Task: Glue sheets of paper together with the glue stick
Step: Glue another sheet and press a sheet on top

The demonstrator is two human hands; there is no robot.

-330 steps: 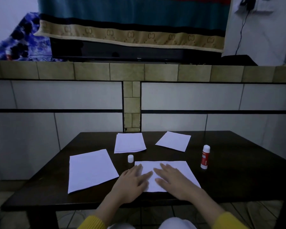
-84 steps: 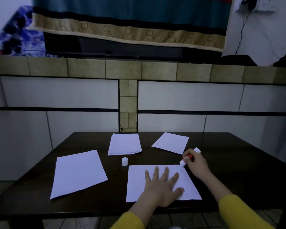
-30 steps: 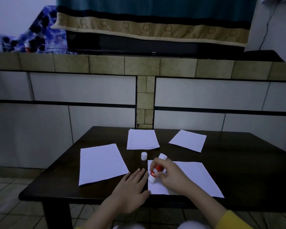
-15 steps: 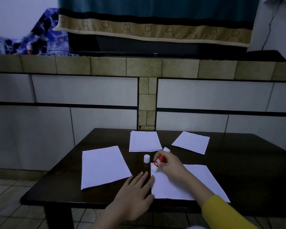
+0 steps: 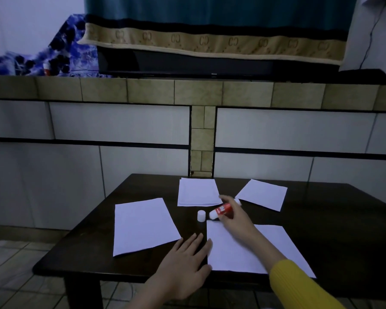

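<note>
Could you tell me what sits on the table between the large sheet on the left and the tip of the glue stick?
In the head view, the small white cap stands upright there, beside the glue stick tip.

A single head-worn wide-angle camera looks forward and down from the near edge of a dark table (image 5: 321, 210), close above it. Straight ahead, toward 12 o'clock, it faces a tiled wall (image 5: 120, 123) just beyond the table's far edge.

Two bare hands — left hand (image 5: 183, 266), right hand (image 5: 234, 219), mustard-yellow ribbed sleeve (image 5: 299, 286) on right arm
</note>
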